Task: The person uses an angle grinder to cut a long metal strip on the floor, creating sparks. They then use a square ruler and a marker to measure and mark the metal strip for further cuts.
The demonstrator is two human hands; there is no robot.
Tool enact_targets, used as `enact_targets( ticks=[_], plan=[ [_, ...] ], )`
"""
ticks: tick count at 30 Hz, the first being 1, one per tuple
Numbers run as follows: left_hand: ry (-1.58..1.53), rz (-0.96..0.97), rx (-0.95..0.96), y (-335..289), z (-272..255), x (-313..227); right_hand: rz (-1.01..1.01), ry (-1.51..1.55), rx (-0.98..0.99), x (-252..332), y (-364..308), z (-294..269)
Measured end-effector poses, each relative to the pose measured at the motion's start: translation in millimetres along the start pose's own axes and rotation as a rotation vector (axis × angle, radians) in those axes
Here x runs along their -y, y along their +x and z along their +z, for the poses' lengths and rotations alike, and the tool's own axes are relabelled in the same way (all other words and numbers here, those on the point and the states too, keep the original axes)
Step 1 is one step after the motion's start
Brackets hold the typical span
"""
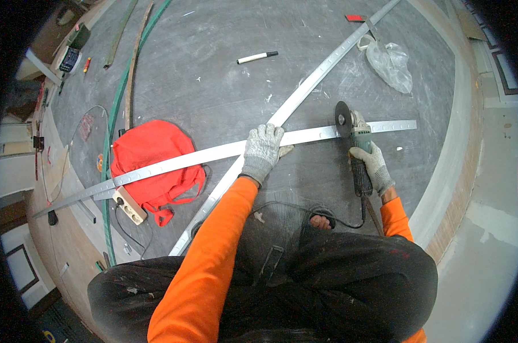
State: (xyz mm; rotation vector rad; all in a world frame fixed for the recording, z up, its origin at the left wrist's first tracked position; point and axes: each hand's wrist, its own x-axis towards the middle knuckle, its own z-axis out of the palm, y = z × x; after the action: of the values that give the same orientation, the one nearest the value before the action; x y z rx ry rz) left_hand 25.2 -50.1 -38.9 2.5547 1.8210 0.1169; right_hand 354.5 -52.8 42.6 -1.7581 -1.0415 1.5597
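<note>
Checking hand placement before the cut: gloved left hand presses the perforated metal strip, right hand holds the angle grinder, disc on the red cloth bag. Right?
Not quite. In the head view the angle grinder has its disc on the perforated metal strip, not the red cloth bag. Left hand and right hand are as stated.

Metal strip partly hidden under left hand, grinder handle wrapped by right hand, distant tools too small
</note>
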Motion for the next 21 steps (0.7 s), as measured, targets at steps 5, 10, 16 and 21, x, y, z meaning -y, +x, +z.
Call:
enact_targets(
  ticks=[5, 10, 16, 21],
  plan=[
    [-0.052, 0.007, -0.027, 0.3, -3.8, 0.8, 0.013, 0.008, 0.033, -1.7, 0.8, -1.2],
    [-0.047, 0.011, -0.027, 0.5, -2.9, 2.0, 0.011, 0.013, 0.028, -4.5, 4.6, -0.3],
    [-0.053, 0.016, -0.054, -0.9, -3.1, 2.3, 0.037, 0.004, -0.004, -4.6, 5.4, 1.9],
    [-0.068, 0.017, -0.068, -1.4, -6.4, 2.4, 0.009, -0.068, -0.011, -6.9, 9.1, 0.5]
  ],
)
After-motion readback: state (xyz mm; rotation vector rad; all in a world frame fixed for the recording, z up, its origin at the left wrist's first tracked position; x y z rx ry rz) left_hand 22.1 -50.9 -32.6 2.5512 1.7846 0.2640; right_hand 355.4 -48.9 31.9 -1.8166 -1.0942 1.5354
